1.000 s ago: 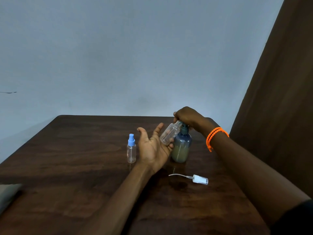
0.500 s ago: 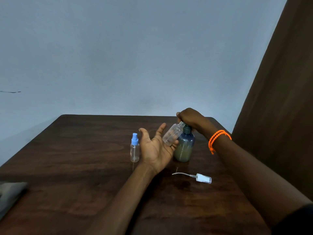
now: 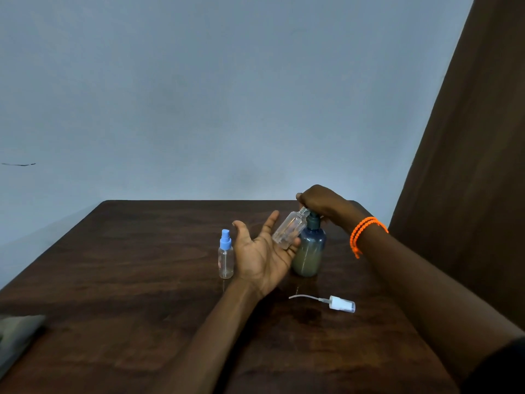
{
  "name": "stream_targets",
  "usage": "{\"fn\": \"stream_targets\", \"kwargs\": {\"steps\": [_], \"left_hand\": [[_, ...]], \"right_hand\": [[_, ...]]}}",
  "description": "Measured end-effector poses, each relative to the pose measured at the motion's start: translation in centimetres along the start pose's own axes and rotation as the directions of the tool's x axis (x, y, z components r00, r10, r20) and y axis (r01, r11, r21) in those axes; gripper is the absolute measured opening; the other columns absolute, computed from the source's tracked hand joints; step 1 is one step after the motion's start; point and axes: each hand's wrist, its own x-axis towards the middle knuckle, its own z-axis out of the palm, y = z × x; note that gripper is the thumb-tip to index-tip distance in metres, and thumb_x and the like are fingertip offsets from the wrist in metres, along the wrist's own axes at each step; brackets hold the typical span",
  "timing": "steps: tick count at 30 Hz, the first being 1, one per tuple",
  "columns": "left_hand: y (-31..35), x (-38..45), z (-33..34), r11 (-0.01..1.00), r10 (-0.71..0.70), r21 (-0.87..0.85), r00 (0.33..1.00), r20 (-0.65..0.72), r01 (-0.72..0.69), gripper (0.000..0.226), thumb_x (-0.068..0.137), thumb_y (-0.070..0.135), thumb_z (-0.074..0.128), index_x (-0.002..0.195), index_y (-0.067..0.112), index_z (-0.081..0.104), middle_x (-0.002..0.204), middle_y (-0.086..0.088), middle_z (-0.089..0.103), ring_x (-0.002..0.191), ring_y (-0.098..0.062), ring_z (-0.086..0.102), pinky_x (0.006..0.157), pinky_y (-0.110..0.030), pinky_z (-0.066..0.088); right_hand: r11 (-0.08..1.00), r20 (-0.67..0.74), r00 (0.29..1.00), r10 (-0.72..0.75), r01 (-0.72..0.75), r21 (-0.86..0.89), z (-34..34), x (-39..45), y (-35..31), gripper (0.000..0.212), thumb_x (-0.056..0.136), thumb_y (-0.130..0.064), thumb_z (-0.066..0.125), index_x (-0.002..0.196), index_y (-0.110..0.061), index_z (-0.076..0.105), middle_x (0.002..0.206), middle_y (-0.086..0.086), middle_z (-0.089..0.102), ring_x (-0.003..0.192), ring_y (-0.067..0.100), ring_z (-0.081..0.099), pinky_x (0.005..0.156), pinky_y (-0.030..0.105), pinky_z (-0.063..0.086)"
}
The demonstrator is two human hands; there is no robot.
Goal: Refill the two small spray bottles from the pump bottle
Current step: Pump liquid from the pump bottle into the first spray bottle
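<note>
Lying nearest on the dark wooden worktop (image 3: 119,280), a white spray cap (image 3: 341,303) with its thin dip tube rests on its side, apart from the bottles; at the left edge a grey cloth-like thing (image 3: 17,334) shows only in part. Farther in, the left hand (image 3: 262,257) is held palm up with thumb and forefinger spread wide; an uncapped clear spray bottle (image 3: 289,230) lies tilted across its outer fingers, mouth raised toward the pump; how firmly those fingers grip it cannot be told. Just to the left of that hand, a second small spray bottle (image 3: 225,255) with a blue cap stands upright on the worktop, untouched. Behind the left hand's fingers stands the dark pump bottle (image 3: 309,251), upright, with murky liquid inside; the right hand (image 3: 319,201), an orange bracelet (image 3: 363,233) on its wrist, curls closed over the pump head; the clear bottle's mouth sits right beneath it. Beyond, a plain grey wall (image 3: 227,95) and a brown curtain (image 3: 477,166) at the right.
</note>
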Motion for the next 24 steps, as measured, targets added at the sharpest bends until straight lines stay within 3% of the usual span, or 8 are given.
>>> {"fn": "stream_targets", "kwargs": {"steps": [5, 9, 13, 18, 24], "left_hand": [[0.2, 0.0, -0.1, 1.000, -0.003, 0.001, 1.000, -0.004, 0.003, 0.098, 0.089, 0.089, 0.023, 0.150, 0.017, 0.049, 0.131, -0.024, 0.070, 0.105, -0.035, 0.070, 0.078, -0.039, 0.056], [0.0, -0.2, 0.0, 1.000, 0.011, 0.018, 1.000, -0.004, -0.011, 0.100, 0.090, 0.089, 0.023, 0.151, 0.015, 0.048, 0.132, -0.024, 0.069, 0.104, -0.035, 0.070, 0.081, -0.040, 0.054], [0.0, 0.2, 0.0, 1.000, 0.004, 0.011, 1.000, -0.002, -0.004, 0.100, 0.089, 0.090, 0.024, 0.151, 0.015, 0.048, 0.133, -0.025, 0.068, 0.104, -0.035, 0.070, 0.078, -0.040, 0.056], [-0.1, 0.2, -0.2, 1.000, 0.013, 0.019, 1.000, 0.008, -0.013, 0.101, 0.089, 0.090, 0.024, 0.152, 0.015, 0.047, 0.134, -0.024, 0.068, 0.103, -0.035, 0.072, 0.079, -0.039, 0.057], [0.1, 0.3, -0.2, 1.000, 0.005, 0.022, 1.000, 0.008, -0.005, 0.099, 0.088, 0.090, 0.024, 0.149, 0.016, 0.051, 0.133, -0.025, 0.069, 0.107, -0.035, 0.069, 0.081, -0.040, 0.055]], "right_hand": [[0.999, -0.006, 1.000, 0.009, -0.009, 0.031, 0.6, -0.1, 0.3, 0.023, 0.094, -0.027, 0.050, 0.082, -0.009, 0.057, 0.082, 0.014, 0.059, 0.068, 0.026, 0.053, 0.055, 0.027, 0.040], [1.000, 0.014, 1.000, 0.000, 0.000, 0.005, -0.3, -0.5, -0.5, 0.024, 0.096, -0.023, 0.048, 0.077, -0.009, 0.054, 0.074, 0.011, 0.057, 0.064, 0.027, 0.056, 0.054, 0.028, 0.047], [0.999, 0.008, 1.000, 0.002, -0.002, 0.040, 0.3, -0.4, 0.0, 0.023, 0.094, -0.025, 0.050, 0.082, -0.007, 0.059, 0.073, 0.012, 0.059, 0.065, 0.027, 0.054, 0.056, 0.027, 0.041], [1.000, -0.008, 1.000, -0.004, 0.004, -0.009, 0.0, -1.1, -0.7, 0.031, 0.098, -0.019, 0.046, 0.069, -0.009, 0.046, 0.081, 0.015, 0.055, 0.077, 0.031, 0.054, 0.067, 0.034, 0.044], [1.000, -0.016, 1.000, 0.002, -0.002, -0.003, 0.4, -0.5, 0.0, 0.022, 0.096, -0.022, 0.048, 0.081, -0.008, 0.054, 0.074, 0.011, 0.054, 0.059, 0.023, 0.049, 0.052, 0.027, 0.040]]}}
